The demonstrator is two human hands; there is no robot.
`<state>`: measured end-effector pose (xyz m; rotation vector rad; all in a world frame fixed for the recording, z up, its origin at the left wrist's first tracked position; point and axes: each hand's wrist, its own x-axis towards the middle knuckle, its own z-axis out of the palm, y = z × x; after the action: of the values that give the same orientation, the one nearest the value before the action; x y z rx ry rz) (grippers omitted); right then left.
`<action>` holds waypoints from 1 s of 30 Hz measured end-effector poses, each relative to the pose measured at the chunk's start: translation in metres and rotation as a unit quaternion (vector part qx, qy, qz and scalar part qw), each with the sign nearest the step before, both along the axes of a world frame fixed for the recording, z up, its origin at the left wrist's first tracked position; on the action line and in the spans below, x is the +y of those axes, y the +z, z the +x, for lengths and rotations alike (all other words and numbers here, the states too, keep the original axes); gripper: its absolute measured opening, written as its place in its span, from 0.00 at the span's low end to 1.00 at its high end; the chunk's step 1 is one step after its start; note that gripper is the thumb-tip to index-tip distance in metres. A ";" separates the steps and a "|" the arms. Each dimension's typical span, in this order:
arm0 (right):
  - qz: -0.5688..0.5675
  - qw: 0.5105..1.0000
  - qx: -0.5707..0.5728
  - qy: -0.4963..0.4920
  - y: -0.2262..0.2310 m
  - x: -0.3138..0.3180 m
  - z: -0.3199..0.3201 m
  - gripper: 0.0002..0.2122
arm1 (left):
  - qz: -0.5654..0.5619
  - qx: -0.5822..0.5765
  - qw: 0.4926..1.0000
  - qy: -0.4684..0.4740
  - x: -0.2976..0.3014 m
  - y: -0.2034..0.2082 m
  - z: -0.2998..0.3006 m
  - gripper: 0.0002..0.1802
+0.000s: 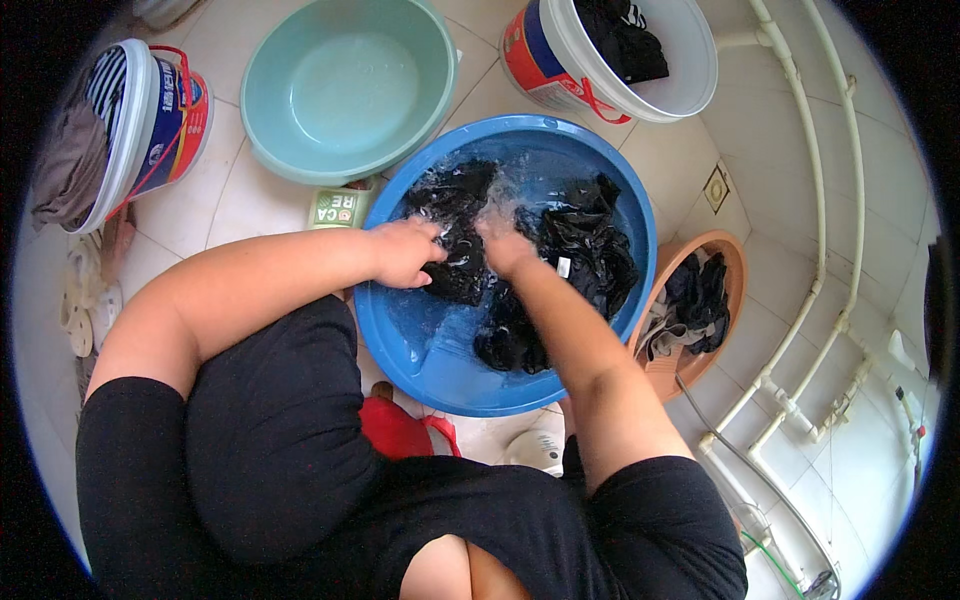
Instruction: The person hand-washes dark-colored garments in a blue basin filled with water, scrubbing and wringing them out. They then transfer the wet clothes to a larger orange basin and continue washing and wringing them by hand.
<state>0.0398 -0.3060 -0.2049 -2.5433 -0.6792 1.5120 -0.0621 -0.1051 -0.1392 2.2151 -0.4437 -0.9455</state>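
Observation:
Soapless-looking, rippling water fills part of a round blue basin [385, 345], with wet black clothes [590, 240] bunched on its right side. Another stretch of black cloth [455, 275] lies between my hands. My left hand [405, 252] rests at the left edge of that cloth, fingers apart and touching it. In the middle of the basin, my right hand [505, 245] is down in splashing water against the cloth; spray and motion blur hide its fingers. A small white tag [564, 267] shows on the clothes to the right.
An aqua basin [345, 90] stands behind on the left. A bucket of clothes [150, 130] is at far left; another white bucket [680, 80] with black clothes stands at back right. Right of the blue basin sits an orange basin [735, 290] with clothes. Pipes [820, 200] run along the right wall.

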 end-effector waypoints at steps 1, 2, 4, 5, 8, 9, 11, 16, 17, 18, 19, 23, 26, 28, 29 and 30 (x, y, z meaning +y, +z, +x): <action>0.072 0.971 -0.054 0.224 0.007 -0.010 0.017 0.25 | -0.003 -0.027 0.999 -0.019 0.001 -0.002 0.000 0.24; 0.042 0.972 -0.076 0.216 0.003 -0.019 0.032 0.29 | -0.008 -0.055 0.998 -0.041 0.001 -0.006 -0.001 0.23; -0.002 0.980 -0.190 0.062 0.006 -0.033 0.052 0.31 | -0.037 -0.065 0.996 -0.040 0.003 -0.010 -0.001 0.22; 0.021 0.971 -0.214 -0.101 0.012 -0.037 0.050 0.30 | -0.059 -0.046 0.997 -0.019 0.005 -0.010 0.000 0.22; 0.104 0.917 -0.242 -0.299 0.042 -0.036 0.022 0.27 | -0.112 0.041 0.992 0.046 0.009 0.002 0.018 0.24; 0.133 0.933 -0.132 -0.307 0.055 -0.042 0.019 0.24 | -0.091 0.067 0.992 0.056 0.011 0.007 0.027 0.27; 0.216 0.902 0.036 -0.373 0.124 -0.040 0.013 0.17 | -0.056 0.064 0.993 0.085 0.016 0.034 0.041 0.32; 0.498 0.752 0.119 -0.415 0.348 -0.037 -0.011 0.10 | 0.035 -0.061 0.997 0.045 -0.005 0.112 0.071 0.55; 0.537 0.732 0.130 -0.399 0.378 -0.041 -0.016 0.11 | 0.048 -0.106 0.993 0.010 -0.013 0.126 0.070 0.56; 0.603 0.690 0.134 -0.377 0.401 -0.044 -0.022 0.12 | 0.062 -0.148 0.987 -0.023 -0.021 0.134 0.069 0.58; 0.635 0.672 0.109 -0.366 0.424 -0.046 -0.030 0.12 | 0.076 -0.190 0.977 -0.054 -0.027 0.139 0.067 0.60; 0.715 0.607 0.039 -0.346 0.456 -0.090 -0.048 0.11 | -0.223 0.066 0.959 0.162 -0.072 0.213 0.072 0.24; 0.697 0.593 -0.030 -0.402 0.427 -0.142 -0.051 0.09 | -0.140 0.126 0.929 0.317 -0.088 0.256 0.061 0.20; 0.631 0.607 -0.105 -0.471 0.391 -0.166 -0.060 0.09 | -0.251 0.140 0.878 0.383 -0.100 0.266 0.051 0.20; 0.552 0.656 -0.085 -0.507 0.372 -0.174 -0.064 0.14 | -0.300 0.145 0.846 0.416 -0.102 0.271 0.042 0.20; 0.466 0.698 -0.064 -0.540 0.360 -0.177 -0.069 0.19 | -0.326 0.116 0.829 0.439 -0.108 0.272 0.036 0.19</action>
<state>-0.0291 -0.4832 0.1548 -1.5980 0.1358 0.3618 -0.0261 -0.2133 0.1330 1.3780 0.3355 -0.4284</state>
